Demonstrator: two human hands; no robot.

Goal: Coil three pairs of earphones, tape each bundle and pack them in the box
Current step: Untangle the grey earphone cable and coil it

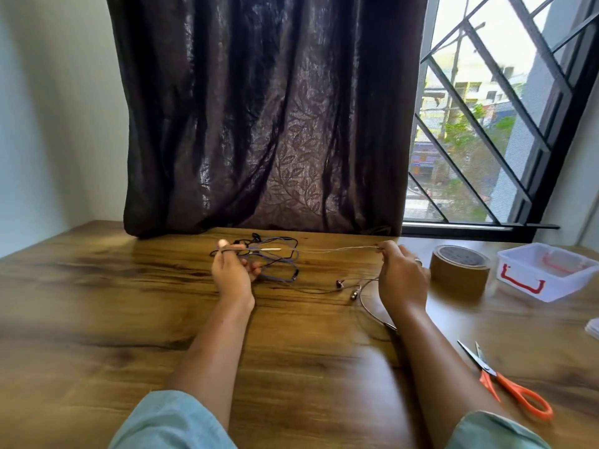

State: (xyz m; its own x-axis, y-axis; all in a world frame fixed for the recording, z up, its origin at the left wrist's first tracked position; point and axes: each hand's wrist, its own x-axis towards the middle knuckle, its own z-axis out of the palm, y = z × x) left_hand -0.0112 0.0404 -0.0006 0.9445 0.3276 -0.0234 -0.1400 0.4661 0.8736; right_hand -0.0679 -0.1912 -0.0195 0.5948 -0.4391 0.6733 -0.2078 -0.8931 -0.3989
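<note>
The right hand (402, 273) is raised just above the table (97, 303), its fingers curled and its fingertips pinched on the thin cord of the pale earphones (340, 248). The left hand (231, 270) is held up with thumb raised and fingers curled, and it appears to grip the far end of the same cord, beside a pale inline piece (269, 250). Dark cord also crosses that thumb, so the exact hold cannot be told. The cord is drawn nearly taut between the two hands, probably so that it can be straightened before it is coiled. Its earbuds (340, 282) lie on the table below the right hand. A loose tangle of black and bluish earphones (285, 257) lies behind the left hand; whether it is one pair or two cannot be told, and nothing is seen coiled or taped yet. A brown tape roll (460, 264) stands just right of the right hand, and a clear box (547, 270) with red clasps stands open beyond it. Orange scissors (505, 380) lie nearer, all within easy reach of the right hand for the later steps. Print is visible on the tape's core, but it cannot be read. No other writing is seen.
</note>
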